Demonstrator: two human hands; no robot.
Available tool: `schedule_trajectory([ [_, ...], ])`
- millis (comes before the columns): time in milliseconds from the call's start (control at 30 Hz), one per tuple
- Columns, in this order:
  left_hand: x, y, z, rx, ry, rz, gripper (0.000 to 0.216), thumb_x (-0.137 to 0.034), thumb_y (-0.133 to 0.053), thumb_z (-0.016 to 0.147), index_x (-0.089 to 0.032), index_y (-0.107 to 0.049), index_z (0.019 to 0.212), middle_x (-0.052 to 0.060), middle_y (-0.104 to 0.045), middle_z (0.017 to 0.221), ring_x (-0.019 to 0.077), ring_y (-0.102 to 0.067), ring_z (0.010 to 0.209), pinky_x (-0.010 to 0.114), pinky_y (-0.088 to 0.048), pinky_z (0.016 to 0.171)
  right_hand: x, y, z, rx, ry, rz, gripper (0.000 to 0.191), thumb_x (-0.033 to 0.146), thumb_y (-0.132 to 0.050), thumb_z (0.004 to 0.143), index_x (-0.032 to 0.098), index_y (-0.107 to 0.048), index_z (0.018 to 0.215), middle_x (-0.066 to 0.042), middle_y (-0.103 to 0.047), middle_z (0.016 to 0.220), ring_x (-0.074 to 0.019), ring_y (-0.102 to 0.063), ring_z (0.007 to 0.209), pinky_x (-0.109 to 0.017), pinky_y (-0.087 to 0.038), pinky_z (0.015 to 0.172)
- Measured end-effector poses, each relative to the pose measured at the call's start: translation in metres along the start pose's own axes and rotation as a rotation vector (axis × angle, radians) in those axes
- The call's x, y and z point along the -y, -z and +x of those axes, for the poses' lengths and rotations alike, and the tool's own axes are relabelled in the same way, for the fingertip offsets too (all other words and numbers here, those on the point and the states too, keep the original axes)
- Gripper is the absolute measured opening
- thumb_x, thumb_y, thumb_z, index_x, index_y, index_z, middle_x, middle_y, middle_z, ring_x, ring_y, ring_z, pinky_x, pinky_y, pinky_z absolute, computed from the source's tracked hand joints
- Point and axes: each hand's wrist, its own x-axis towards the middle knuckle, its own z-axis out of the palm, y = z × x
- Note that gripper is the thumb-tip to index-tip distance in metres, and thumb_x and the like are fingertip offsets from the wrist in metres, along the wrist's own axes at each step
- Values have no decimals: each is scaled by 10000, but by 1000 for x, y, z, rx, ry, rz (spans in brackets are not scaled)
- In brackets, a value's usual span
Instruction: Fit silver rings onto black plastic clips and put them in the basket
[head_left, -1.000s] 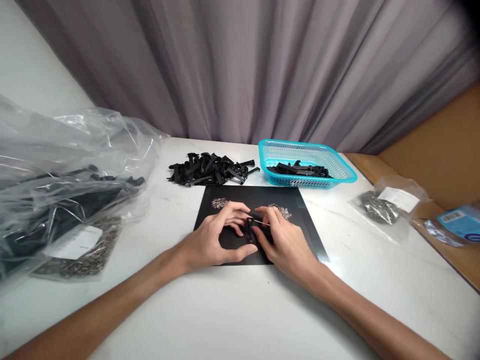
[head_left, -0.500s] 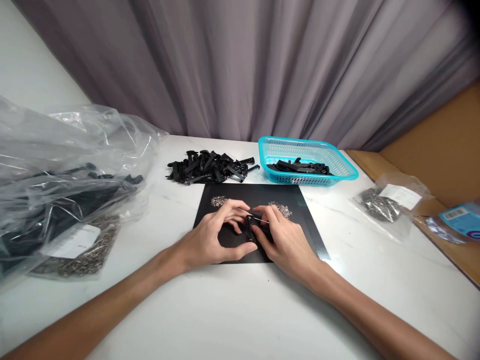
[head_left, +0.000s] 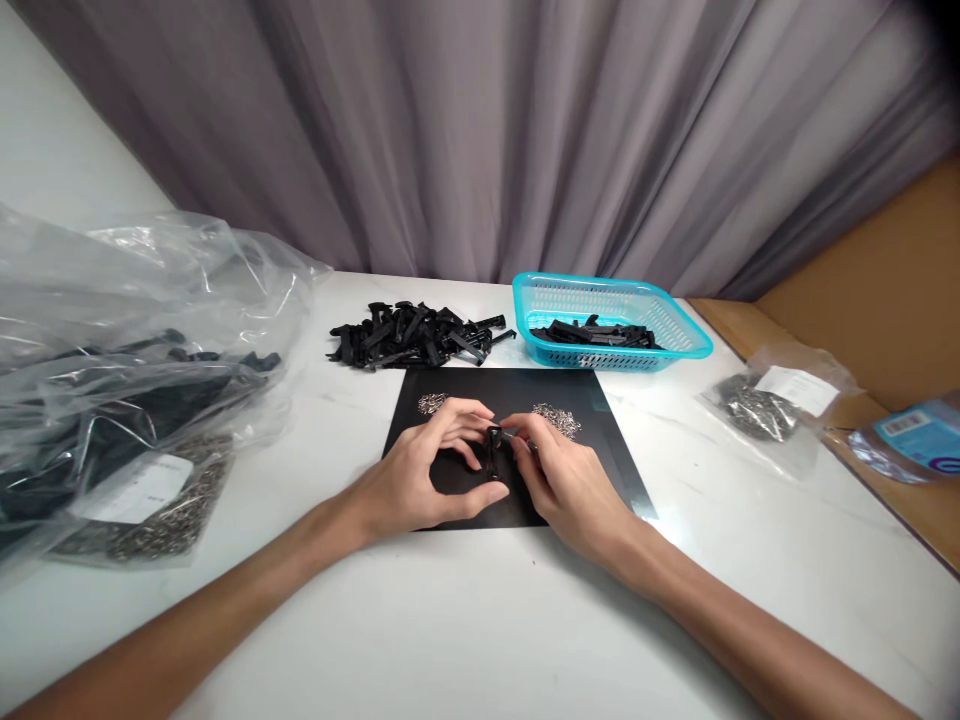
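Note:
Both my hands meet over a black mat (head_left: pixel 600 440) on the white table. My left hand (head_left: pixel 420 480) pinches a small black plastic clip (head_left: pixel 493 452) between thumb and fingers. My right hand (head_left: pixel 566 480) is closed too, its fingertips pressing a thin metal pin (head_left: pixel 511 435) against the top of the clip. Two little heaps of silvery metal parts lie on the mat, one (head_left: pixel 433 403) beyond my left hand, the other (head_left: pixel 557 418) beyond my right.
A pile of black clips (head_left: pixel 412 336) lies behind the mat. A turquoise basket (head_left: pixel 675 330) at back right holds more clips. Large clear plastic bags (head_left: pixel 127 340) of parts crowd the left. A small bag of metal parts (head_left: pixel 757 405) and cardboard (head_left: pixel 892 300) lie right.
My right hand's fingers have closed in toward the clip, and the pin now shows shorter at its top. The view has shifted slightly.

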Motion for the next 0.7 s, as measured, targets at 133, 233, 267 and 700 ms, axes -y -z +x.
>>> schedule_trajectory([
  [133, 0, -1, 0, -3, -12, -14, 628, -362, -831, 785, -252, -461, 1280, 87, -671, 1222, 235, -722, 1038, 382, -661, 874, 1, 1, 0, -54, -3, 56, 209, 235, -374, 1075, 246, -517, 1227, -56, -718, 1112, -193, -704, 844, -306, -495, 672],
  [233, 0, -1, 0, -2, -21, -22, 620, -354, -829, 788, -251, -462, 1277, 85, -673, 1218, 233, -714, 1054, 373, -660, 872, 2, 1, -1, -91, 3, 82, 185, 240, -403, 1068, 242, -525, 1208, -55, -717, 1099, -195, -706, 865, -295, -485, 657],
  [267, 0, -1, 0, -3, -22, -23, 620, -353, -829, 788, -251, -462, 1277, 85, -674, 1219, 232, -713, 1054, 373, -660, 871, 2, 1, -1, -93, 3, 90, 180, 243, -412, 1067, 242, -526, 1206, -53, -717, 1098, -194, -705, 866, -291, -480, 649],
  [700, 1, -1, -1, 17, -6, -2, 643, -362, -830, 789, -257, -445, 1294, 99, -667, 1251, 242, -719, 1038, 399, -654, 885, -5, 0, 2, -48, -8, 86, 122, 283, -441, 1077, 257, -532, 1154, 11, -727, 952, -144, -644, 686, -271, -432, 605],
])
